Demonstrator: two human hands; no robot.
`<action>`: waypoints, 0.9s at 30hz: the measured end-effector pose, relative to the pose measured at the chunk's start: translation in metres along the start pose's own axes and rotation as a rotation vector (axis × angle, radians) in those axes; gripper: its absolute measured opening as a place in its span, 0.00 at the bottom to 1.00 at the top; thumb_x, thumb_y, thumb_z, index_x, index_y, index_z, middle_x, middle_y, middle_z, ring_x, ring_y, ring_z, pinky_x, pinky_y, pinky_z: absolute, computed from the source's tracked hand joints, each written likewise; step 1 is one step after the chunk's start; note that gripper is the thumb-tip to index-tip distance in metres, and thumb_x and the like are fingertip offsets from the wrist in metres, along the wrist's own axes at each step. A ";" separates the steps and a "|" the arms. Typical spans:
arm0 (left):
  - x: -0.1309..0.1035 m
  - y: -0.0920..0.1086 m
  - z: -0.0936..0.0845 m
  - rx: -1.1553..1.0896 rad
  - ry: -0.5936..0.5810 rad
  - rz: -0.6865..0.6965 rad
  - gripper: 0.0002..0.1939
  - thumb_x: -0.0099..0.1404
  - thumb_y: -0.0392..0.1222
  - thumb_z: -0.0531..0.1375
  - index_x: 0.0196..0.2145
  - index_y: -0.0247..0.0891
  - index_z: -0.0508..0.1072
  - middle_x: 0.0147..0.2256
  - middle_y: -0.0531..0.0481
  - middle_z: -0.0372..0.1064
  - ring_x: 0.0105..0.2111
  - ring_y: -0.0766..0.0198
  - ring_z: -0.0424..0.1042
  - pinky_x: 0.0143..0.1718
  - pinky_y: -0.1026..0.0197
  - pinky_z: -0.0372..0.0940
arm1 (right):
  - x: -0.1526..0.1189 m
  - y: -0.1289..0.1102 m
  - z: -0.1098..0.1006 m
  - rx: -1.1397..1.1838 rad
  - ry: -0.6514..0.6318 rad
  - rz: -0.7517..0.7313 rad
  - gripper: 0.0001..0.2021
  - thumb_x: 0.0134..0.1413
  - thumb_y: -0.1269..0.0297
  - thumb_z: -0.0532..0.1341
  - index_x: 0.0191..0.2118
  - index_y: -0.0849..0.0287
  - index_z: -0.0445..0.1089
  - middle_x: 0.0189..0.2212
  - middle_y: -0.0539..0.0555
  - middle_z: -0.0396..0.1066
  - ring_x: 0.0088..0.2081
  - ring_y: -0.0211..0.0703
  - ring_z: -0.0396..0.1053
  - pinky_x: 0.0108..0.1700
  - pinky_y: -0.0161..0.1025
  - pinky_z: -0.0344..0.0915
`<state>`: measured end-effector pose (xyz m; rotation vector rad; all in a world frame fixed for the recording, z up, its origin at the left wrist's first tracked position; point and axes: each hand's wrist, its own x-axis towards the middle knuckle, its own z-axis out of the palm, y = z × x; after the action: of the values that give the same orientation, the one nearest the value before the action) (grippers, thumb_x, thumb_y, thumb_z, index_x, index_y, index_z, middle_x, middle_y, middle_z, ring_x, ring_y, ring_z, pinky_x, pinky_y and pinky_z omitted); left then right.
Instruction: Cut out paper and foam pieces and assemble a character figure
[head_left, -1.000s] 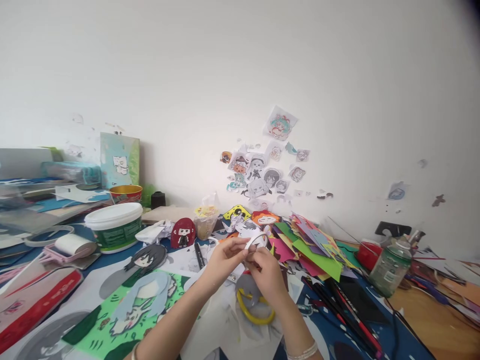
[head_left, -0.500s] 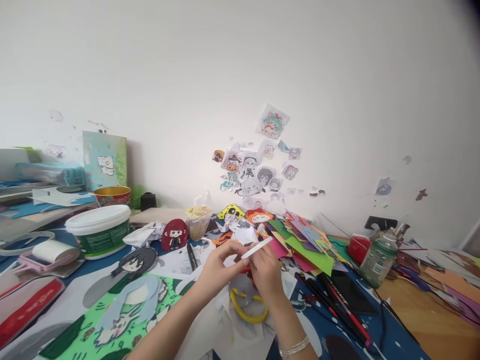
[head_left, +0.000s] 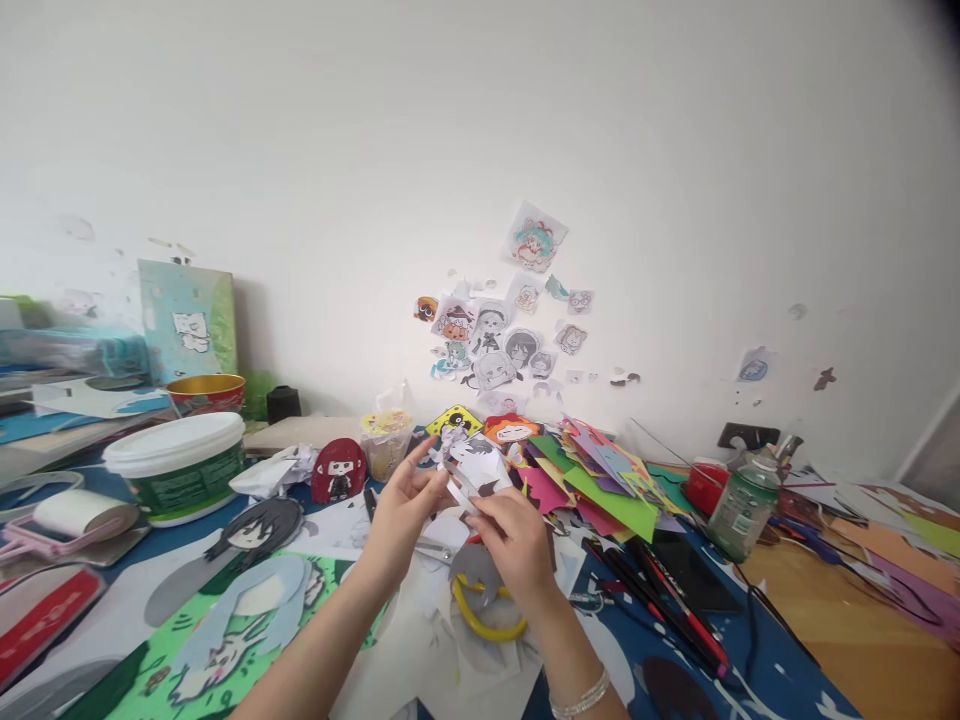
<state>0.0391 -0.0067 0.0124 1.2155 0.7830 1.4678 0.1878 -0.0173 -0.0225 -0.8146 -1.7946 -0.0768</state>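
A narrow white strip or roll (head_left: 460, 492) is held between my two hands above the middle of the cluttered desk. My left hand (head_left: 409, 505) pinches its left part, with the index finger raised. On the other end, the thumb and fingers of my right hand (head_left: 508, 535) are closed. Right below are a yellow ring (head_left: 487, 625) and a grey paper cut-out (head_left: 477, 572) on white paper. Scissors (head_left: 433, 549) with metal blades lie partly hidden between my hands.
Coloured paper sheets (head_left: 600, 490) and black pens (head_left: 660, 600) lie at the right, near a clear bottle (head_left: 744, 510). A white-lidded tub (head_left: 180, 465) and a green drawing (head_left: 225, 630) are at the left. Paper drawings hang on the wall.
The white strip has moved left and tilts the other way. My left hand has shifted left and raised its index finger; my right hand has also moved left. The view has turned slightly right.
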 end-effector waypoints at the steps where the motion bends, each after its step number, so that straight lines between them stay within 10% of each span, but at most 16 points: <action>1: 0.000 0.001 -0.001 -0.006 -0.004 -0.013 0.28 0.51 0.51 0.63 0.47 0.36 0.67 0.29 0.50 0.73 0.30 0.63 0.72 0.33 0.60 0.68 | 0.000 -0.002 0.002 0.069 0.008 0.058 0.06 0.53 0.69 0.58 0.35 0.56 0.73 0.26 0.54 0.71 0.30 0.43 0.67 0.32 0.39 0.66; 12: -0.002 0.007 -0.002 0.054 -0.086 -0.035 0.24 0.49 0.50 0.64 0.43 0.36 0.71 0.33 0.47 0.74 0.32 0.61 0.72 0.34 0.62 0.66 | 0.005 -0.020 -0.001 0.653 -0.083 0.502 0.11 0.45 0.57 0.64 0.33 0.59 0.74 0.27 0.54 0.71 0.31 0.45 0.71 0.35 0.39 0.67; 19: -0.002 -0.002 0.002 0.103 -0.083 -0.175 0.22 0.55 0.60 0.55 0.20 0.37 0.63 0.09 0.60 0.57 0.10 0.72 0.58 0.15 0.69 0.52 | 0.005 -0.033 -0.009 1.008 -0.308 0.554 0.27 0.46 0.54 0.64 0.53 0.56 0.64 0.36 0.56 0.74 0.35 0.44 0.70 0.44 0.44 0.64; 27: 0.004 -0.008 -0.004 0.203 -0.046 -0.217 0.25 0.53 0.62 0.54 0.16 0.38 0.58 0.09 0.62 0.51 0.11 0.74 0.51 0.16 0.69 0.49 | 0.005 -0.033 -0.010 1.029 -0.335 0.503 0.23 0.53 0.60 0.58 0.55 0.58 0.61 0.38 0.56 0.73 0.32 0.42 0.67 0.42 0.43 0.63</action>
<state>0.0377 0.0000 0.0051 1.2663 1.0182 1.2022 0.1768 -0.0439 -0.0033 -0.4868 -1.5613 1.2650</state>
